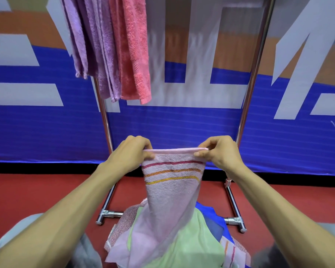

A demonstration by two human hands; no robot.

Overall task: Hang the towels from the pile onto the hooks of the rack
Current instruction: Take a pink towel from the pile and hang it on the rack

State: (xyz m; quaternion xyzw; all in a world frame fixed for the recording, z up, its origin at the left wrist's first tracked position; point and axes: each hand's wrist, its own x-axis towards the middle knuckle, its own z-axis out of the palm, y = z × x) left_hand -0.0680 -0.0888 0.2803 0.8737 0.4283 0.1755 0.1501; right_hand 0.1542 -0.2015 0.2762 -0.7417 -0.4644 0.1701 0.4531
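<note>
**Fig. 1.** Up and left of my left grip (131, 151), purple towels (93, 47) and a coral towel (134, 53) hang by the rack (104, 113), with their tops and any hooks cut off. The left grip and right grip (219, 151) each pinch a top corner of the striped pink towel (172, 192), which is stretched between them. Its tail reaches the pile (184, 242) below, partly out of frame. Behind both grips, the banner (46, 122) bears large pale letters. They are cropped, and I cannot read any word.
</note>
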